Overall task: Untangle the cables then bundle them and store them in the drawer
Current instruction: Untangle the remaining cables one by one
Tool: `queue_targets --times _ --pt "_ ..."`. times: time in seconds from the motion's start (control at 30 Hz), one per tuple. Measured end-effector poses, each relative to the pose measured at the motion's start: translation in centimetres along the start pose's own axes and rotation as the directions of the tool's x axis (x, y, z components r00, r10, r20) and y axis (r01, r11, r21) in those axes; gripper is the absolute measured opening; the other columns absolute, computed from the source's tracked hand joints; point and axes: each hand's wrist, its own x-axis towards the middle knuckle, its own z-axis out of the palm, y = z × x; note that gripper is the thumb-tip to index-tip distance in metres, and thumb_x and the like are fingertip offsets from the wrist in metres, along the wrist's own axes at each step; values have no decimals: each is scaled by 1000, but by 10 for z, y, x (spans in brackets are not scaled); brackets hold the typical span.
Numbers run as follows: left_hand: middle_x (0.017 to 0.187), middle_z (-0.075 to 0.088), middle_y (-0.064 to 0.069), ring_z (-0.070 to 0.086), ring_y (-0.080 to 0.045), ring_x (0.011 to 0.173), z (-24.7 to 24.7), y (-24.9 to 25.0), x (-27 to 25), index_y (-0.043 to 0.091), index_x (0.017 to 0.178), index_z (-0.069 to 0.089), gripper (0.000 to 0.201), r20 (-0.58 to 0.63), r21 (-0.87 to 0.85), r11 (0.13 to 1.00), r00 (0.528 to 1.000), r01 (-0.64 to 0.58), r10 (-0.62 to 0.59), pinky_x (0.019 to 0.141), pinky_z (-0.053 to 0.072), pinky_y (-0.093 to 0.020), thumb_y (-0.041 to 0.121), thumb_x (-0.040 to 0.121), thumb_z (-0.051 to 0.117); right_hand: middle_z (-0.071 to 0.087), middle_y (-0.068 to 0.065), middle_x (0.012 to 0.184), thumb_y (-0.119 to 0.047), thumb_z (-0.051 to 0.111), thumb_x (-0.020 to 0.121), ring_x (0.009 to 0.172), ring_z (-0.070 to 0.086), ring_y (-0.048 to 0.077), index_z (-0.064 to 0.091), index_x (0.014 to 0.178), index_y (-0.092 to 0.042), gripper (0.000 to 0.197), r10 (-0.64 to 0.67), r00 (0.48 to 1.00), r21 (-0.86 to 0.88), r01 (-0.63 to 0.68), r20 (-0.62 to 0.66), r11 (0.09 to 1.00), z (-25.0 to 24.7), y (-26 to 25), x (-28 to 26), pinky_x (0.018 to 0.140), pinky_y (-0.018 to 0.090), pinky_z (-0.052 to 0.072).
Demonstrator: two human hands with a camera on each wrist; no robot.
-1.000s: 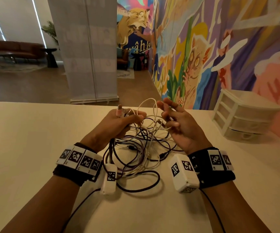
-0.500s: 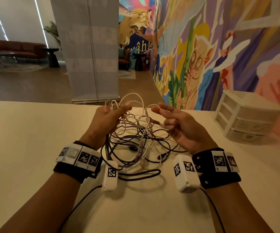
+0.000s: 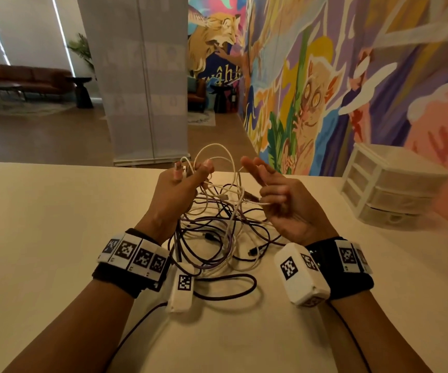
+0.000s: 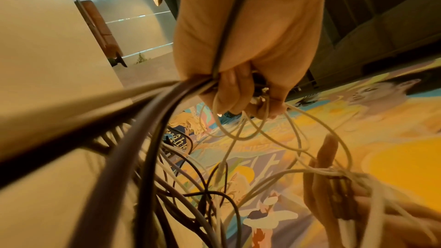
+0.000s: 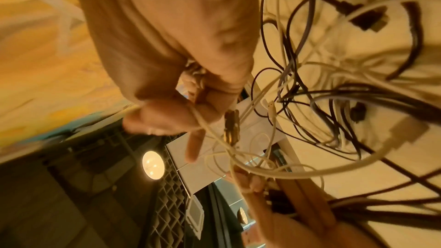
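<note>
Two hands raised over bench, apart. Left hand: fist clamped on cables near plug ends, anchoring bunch. Right hand: pinches white strand, index extended, likely teasing it free. Tangle hangs between hands, rest on bench. Drawer: right of right hand, closed.

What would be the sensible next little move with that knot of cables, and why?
Probably draw the right hand gently away to the right, easing its white cable out of the tangle. The left hand grips a bunch of cable ends raised above the table, so the pile is anchored; white and dark cables are knotted together, and the drawer unit is shut.
</note>
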Motion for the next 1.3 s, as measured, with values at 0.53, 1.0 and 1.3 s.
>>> queue_targets --times 0.53,1.0,1.3 --pt "87 78 -1 72 -11 81 16 12 -12 13 92 77 27 318 300 953 945 -30 -70 76 53 -30 34 83 90 76 11 125 -6 45 113 64 61 6 54 143 -3 32 -185 979 48 189 -83 981 6 9 6 57 15 51" --pt "75 57 3 36 -8 54 -6 11 -3 11 101 61 18 354 -119 963 916 242 -187 47 30 -19 29 103 58 28 -3 59 -38 60 110 46 30 9 81 113 -11 34 -195 954 -697 -18 -226 717 2 15 5 47 23 45" --pt "71 69 5 52 -6 58 -1 12 -7 25 110 80 26 388 179 975 902 129 -191 61 39 -21 44 93 78 53 -19 47 -44 70 102 43 36 7 84 113 -17 32 -360 903 -744 71 -236 664 6 22 2 49 27 43"
